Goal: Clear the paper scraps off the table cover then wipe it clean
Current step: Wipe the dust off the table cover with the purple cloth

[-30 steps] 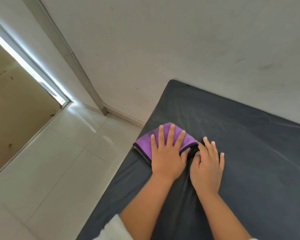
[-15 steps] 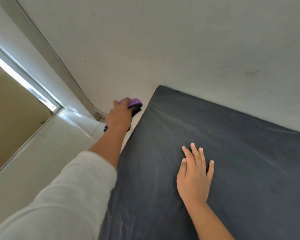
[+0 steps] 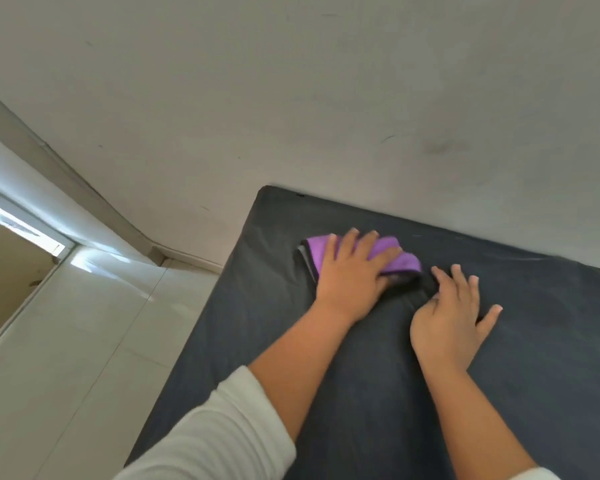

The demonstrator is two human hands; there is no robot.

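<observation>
My left hand (image 3: pixel 352 271) presses the purple cloth (image 3: pixel 400 259) with straight fingers (image 3: pixel 349 242) at centre frame; my right hand (image 3: pixel 447 317) lies flat, spread, on the dark table cover (image 3: pixel 551 341). The cloth's lower part is hidden under my palm.

A plain off-white wall (image 3: pixel 326 98), faintly scuffed, fills twelve o'clock. Pale glossy floor tiles (image 3: pixel 84 341) spread at eight o'clock. Daylight glares through a framed doorway (image 3: pixel 25 230) at nine o'clock, above a skirting board (image 3: pixel 187 259).
</observation>
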